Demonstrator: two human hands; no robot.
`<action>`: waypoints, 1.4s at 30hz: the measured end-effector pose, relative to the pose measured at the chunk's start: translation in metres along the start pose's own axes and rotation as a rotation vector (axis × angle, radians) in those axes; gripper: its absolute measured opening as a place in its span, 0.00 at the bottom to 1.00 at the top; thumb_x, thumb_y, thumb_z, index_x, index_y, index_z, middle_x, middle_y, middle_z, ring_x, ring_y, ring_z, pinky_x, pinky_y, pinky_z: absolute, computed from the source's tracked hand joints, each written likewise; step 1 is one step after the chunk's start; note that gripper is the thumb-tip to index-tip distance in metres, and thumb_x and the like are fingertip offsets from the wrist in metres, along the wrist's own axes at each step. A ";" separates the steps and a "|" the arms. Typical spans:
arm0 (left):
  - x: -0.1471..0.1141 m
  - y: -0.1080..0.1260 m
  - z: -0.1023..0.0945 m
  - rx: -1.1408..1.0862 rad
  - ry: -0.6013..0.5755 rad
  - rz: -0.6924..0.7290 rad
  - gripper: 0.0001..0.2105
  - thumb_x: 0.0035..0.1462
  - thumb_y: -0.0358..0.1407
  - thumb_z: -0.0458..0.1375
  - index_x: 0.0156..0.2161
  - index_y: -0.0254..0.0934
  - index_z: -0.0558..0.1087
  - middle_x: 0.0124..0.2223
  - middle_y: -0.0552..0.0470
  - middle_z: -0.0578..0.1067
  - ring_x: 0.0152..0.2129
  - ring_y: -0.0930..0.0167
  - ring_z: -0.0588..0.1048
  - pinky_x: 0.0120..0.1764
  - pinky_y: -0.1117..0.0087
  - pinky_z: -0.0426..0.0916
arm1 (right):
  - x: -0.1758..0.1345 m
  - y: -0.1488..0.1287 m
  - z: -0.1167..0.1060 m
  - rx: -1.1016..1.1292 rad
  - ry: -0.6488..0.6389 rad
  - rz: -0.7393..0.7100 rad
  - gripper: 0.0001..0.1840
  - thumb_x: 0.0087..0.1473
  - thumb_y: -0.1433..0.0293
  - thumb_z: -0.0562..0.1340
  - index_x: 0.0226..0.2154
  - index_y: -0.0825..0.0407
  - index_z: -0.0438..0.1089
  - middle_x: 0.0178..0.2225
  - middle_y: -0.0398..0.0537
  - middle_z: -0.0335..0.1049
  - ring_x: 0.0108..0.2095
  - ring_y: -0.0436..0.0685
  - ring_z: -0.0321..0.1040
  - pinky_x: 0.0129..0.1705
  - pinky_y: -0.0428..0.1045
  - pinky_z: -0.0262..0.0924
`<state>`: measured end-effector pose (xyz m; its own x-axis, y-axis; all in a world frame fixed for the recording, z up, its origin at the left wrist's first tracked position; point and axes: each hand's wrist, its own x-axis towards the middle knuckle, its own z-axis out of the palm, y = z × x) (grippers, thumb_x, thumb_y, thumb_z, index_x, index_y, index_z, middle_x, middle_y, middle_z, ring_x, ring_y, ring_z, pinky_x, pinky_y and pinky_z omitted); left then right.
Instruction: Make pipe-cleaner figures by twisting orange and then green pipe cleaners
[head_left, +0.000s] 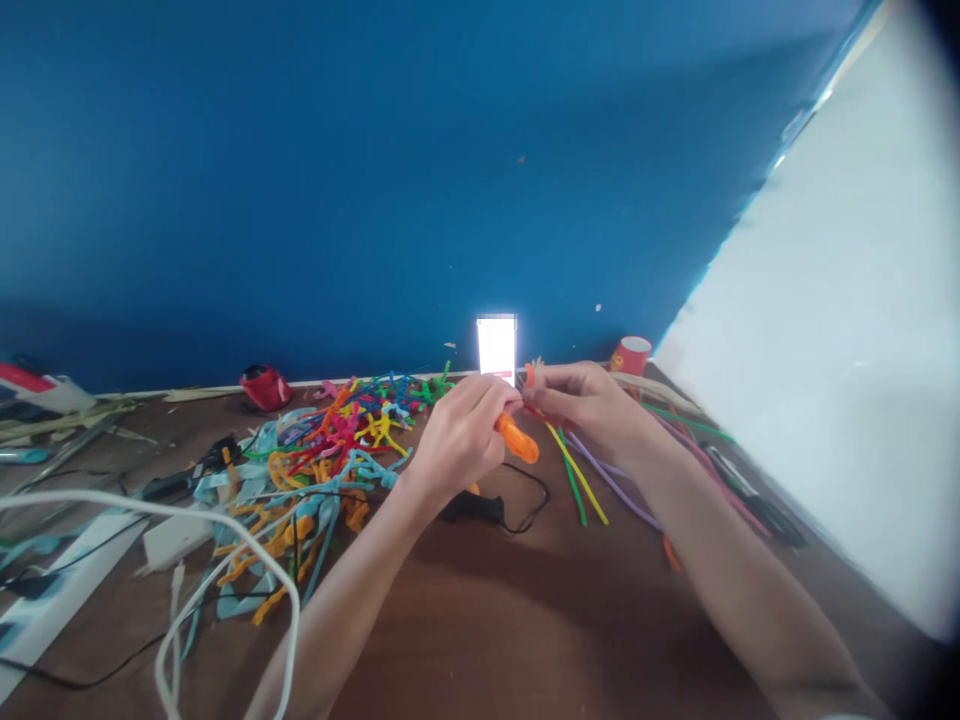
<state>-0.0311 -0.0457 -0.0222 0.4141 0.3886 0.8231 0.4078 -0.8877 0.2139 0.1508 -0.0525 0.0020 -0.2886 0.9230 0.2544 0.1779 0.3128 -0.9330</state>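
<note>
Gripping a twisted orange piece (519, 440) in the left hand (466, 428) and, just beside it, pinching something too small to tell in the right hand (583, 402). Over the table (480, 630), before a glowing screen (497, 348), to the right of a colourful tangle of fuzzy stems (347, 427) and near a loose yellow stem (579, 476).

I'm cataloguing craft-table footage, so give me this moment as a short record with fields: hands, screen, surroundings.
Left hand: closed around an orange fuzzy piece
Right hand: fingertips close to the left hand; grip unclear
Screen: brightly lit, upright beyond the hands
Left side: heap of multicoloured fuzzy pieces, white cable
Right side: yellow strand, green strand, red cylinder
Tabletop: brown
Back wall: blue
</note>
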 end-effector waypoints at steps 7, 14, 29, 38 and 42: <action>0.005 0.002 -0.003 -0.289 -0.038 -0.413 0.05 0.63 0.34 0.57 0.35 0.36 0.73 0.33 0.51 0.76 0.31 0.72 0.73 0.36 0.70 0.66 | -0.001 -0.002 0.001 -0.072 0.037 -0.048 0.17 0.57 0.61 0.64 0.21 0.54 0.69 0.19 0.39 0.59 0.23 0.47 0.53 0.26 0.47 0.45; 0.011 0.008 -0.016 -0.652 -0.132 -0.672 0.11 0.63 0.41 0.57 0.33 0.36 0.70 0.28 0.53 0.73 0.26 0.74 0.70 0.33 0.71 0.64 | -0.004 -0.003 -0.004 -0.203 0.080 -0.290 0.10 0.60 0.68 0.61 0.30 0.53 0.74 0.27 0.43 0.69 0.26 0.48 0.61 0.28 0.47 0.54; 0.012 0.005 -0.016 -0.943 -0.154 -0.809 0.13 0.59 0.43 0.60 0.31 0.34 0.70 0.25 0.55 0.68 0.23 0.76 0.66 0.28 0.73 0.61 | -0.004 0.002 -0.014 -0.995 0.153 -0.905 0.12 0.63 0.74 0.58 0.48 0.49 0.71 0.37 0.50 0.76 0.36 0.56 0.71 0.35 0.51 0.62; 0.011 0.009 -0.018 -0.421 -0.064 -0.601 0.09 0.62 0.37 0.57 0.31 0.37 0.71 0.27 0.54 0.71 0.27 0.72 0.69 0.33 0.70 0.64 | -0.003 0.009 0.002 -0.832 0.174 -0.817 0.09 0.63 0.72 0.57 0.31 0.52 0.70 0.29 0.47 0.70 0.29 0.52 0.64 0.30 0.48 0.56; 0.008 0.010 -0.019 -0.142 -0.003 -0.340 0.06 0.63 0.31 0.54 0.34 0.38 0.70 0.33 0.50 0.74 0.31 0.70 0.71 0.36 0.69 0.65 | -0.003 0.011 0.020 -0.316 0.161 -0.493 0.14 0.61 0.69 0.59 0.24 0.52 0.67 0.22 0.41 0.62 0.24 0.48 0.56 0.26 0.46 0.51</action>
<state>-0.0399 -0.0561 -0.0038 0.2763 0.6680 0.6910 0.4059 -0.7328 0.5461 0.1345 -0.0560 -0.0140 -0.2662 0.6673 0.6956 0.3374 0.7405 -0.5812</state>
